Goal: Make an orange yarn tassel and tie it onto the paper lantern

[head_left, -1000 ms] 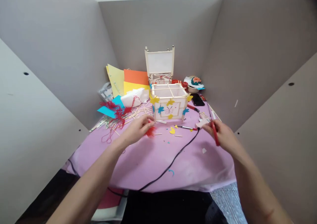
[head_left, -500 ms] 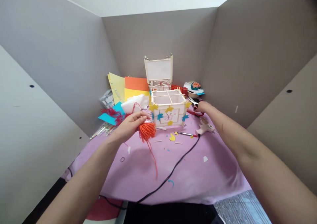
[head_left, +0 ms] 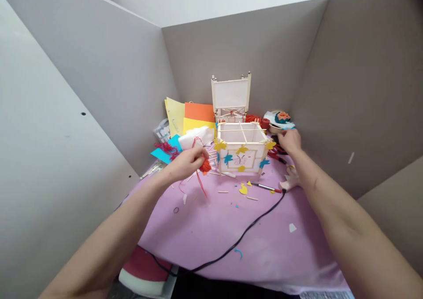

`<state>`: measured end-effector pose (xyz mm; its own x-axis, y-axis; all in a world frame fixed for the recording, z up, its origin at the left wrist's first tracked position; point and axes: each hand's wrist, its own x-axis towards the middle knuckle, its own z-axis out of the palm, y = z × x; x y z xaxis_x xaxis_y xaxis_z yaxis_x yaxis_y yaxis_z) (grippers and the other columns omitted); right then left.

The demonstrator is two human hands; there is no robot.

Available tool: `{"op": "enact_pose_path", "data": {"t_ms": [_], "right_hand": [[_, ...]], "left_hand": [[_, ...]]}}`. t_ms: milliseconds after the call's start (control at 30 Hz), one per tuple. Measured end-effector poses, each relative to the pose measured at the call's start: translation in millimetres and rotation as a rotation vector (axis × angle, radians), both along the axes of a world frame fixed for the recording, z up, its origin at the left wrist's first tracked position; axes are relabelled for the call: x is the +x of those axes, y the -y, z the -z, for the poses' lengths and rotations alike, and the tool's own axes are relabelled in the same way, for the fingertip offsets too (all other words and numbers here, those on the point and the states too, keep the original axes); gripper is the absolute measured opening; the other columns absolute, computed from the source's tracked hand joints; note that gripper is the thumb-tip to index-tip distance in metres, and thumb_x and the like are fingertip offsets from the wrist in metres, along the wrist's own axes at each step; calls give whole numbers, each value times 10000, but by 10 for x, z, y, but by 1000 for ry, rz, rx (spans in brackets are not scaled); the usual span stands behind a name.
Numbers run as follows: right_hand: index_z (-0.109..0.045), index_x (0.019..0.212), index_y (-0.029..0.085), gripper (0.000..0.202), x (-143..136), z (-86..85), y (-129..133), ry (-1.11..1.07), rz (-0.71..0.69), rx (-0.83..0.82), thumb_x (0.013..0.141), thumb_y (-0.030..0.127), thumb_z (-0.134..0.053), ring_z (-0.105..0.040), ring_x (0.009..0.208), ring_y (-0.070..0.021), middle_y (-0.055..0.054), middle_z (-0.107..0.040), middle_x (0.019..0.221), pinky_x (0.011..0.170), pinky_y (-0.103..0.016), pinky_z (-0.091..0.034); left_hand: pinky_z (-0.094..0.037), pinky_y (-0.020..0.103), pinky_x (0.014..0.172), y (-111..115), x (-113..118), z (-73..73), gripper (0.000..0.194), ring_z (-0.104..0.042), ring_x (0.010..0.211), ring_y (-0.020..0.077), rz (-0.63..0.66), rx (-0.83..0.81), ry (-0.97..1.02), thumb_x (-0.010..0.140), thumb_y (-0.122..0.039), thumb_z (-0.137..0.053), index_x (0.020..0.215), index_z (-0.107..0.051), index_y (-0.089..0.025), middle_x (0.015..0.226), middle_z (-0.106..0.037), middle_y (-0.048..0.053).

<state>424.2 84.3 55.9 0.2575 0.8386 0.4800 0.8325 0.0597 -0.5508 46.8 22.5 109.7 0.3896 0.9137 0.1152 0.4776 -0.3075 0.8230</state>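
Observation:
My left hand (head_left: 193,162) is closed around a bundle of orange yarn (head_left: 205,165), with loose strands hanging below the fingers. Just right of it stands a box (head_left: 243,156) built from craft sticks and white panels, decorated with yellow and blue paper shapes and a butterfly drawing. Thin sticks cross its open top. My right hand (head_left: 291,140) reaches to the back right with curled fingers, beside a black item and red handles (head_left: 278,158). What those fingers grip is hidden. Below that wrist lies a pale glue gun (head_left: 290,179), partly covered by the forearm.
A second stick box with raised lid (head_left: 231,94) stands behind. Coloured paper (head_left: 199,112), white tissue (head_left: 196,136) and dark red yarn (head_left: 168,149) lie left. A bowl (head_left: 275,129) sits back right. The black cord (head_left: 241,237) crosses the purple cloth, near a pen (head_left: 266,187) and scraps.
The view has swung left, so things appear further right. My left hand has turned, hiding more of the orange yarn. The scissors' blades, visible before by my right hand, no longer show.

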Motion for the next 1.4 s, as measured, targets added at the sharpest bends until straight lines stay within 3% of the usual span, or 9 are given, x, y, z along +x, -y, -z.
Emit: {"op": "enact_pose_path", "data": {"t_ms": [133, 200, 333, 500, 733, 900, 1133, 1300, 1400], "right_hand": [[-619, 1030, 119, 273, -221, -327, 117, -173, 21, 191, 889, 300, -470, -552, 980, -191, -178, -634, 1115, 864, -325, -405], [-602, 1089, 180, 297, -523, -497, 341, -199, -171, 217, 911, 379, -473, -590, 947, -158, -95, -660, 1088, 838, -292, -451], [-585, 1126, 186, 352, -1180, -712, 779, -327, -751, 106, 859, 416, -593, -588, 1091, -183, -79, -626, 1188, 933, -334, -465], [-496, 1248, 189, 476, -1431, -747, 949, -357, -997, -190, 817, 322, -650, -632, 990, -181, -83, -664, 1114, 824, -322, -518], [-532, 1200, 207, 422, -1359, -842, 1061, -192, -945, -292, 803, 300, -640, -572, 644, -116, -13, -669, 858, 519, -226, -403], [-690, 903, 193, 194, -1258, -816, 1043, -67, -847, -256, 854, 332, -564, -599, 770, -152, -38, -678, 866, 652, -269, -453], [-602, 1030, 179, 269, -1534, -631, 1002, -342, -916, -195, 800, 312, -649, -617, 941, -166, -70, -664, 1043, 804, -287, -494], [-584, 1037, 179, 280, -1649, -486, 983, -437, -859, -269, 794, 301, -648, -590, 700, -129, -26, -666, 827, 638, -254, -457], [-639, 871, 171, 151, -1568, -422, 1007, -335, -861, -261, 808, 303, -599, -524, 631, -111, -2, -619, 730, 602, -245, -408]], "left_hand": [[-285, 220, 467, 39, 182, -214, 126, -445, 504, 97, -9, 23, -13, 759, -230, -591, 864, -650, -195, 634, -554, -14], [-308, 228, 484, 70, 320, -314, 110, -497, 533, 110, 11, -15, -11, 759, -242, -610, 848, -634, -183, 656, -594, 8], [-315, 246, 507, 139, 591, -422, 120, -533, 546, 137, -4, 27, -81, 731, -211, -646, 827, -582, -177, 619, -609, 16], [-265, 248, 515, 194, 693, -453, 216, -449, 506, 107, -58, 132, -85, 616, -109, -695, 704, -511, -184, 596, -548, -13], [-250, 255, 511, 267, 569, -567, 214, -425, 529, 107, 18, 40, -207, 709, -280, -693, 780, -509, -199, 636, -521, -2], [-281, 258, 514, 218, 396, -695, 289, -420, 556, 115, 85, 5, -521, 767, -470, -611, 895, -559, -216, 697, -548, 0], [-297, 258, 531, 141, 333, -710, 188, -428, 580, 109, 192, 7, -566, 740, -327, -586, 891, -568, -216, 720, -548, -6], [-307, 250, 529, 134, 344, -642, 185, -432, 588, 106, 207, -31, -527, 734, -296, -585, 891, -531, -215, 712, -540, -8], [-326, 248, 537, 157, 340, -618, 186, -441, 588, 100, 255, -154, -469, 759, -311, -571, 907, -527, -209, 756, -566, 6]]}}
